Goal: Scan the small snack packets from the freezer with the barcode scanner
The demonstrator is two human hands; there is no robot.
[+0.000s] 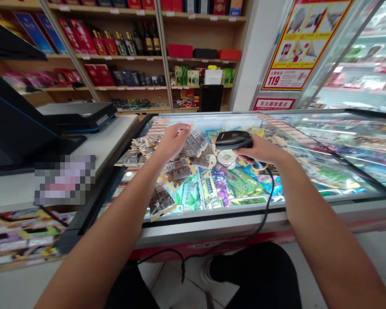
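Observation:
My right hand [260, 150] grips a black corded barcode scanner [233, 139], its head pointing left over the glass lid of a chest freezer [212, 212]. The scanner's black cable [263, 214] hangs down past the freezer's front edge. My left hand [172, 141] rests with curled fingers on a spread of small clear snack packets with tan headers [176, 169] lying on the glass. A small round white tin [227, 158] sits just under the scanner head. Whether the left fingers pinch a packet is hidden.
Colourful ice-cream wrappers [241, 184] show through the glass. At left is a white counter [116, 137] with a black till screen [16, 124] and a flat black device [80, 113]. Wooden shelves of boxes and bottles [122, 47] stand behind. A fridge case [363, 64] is at right.

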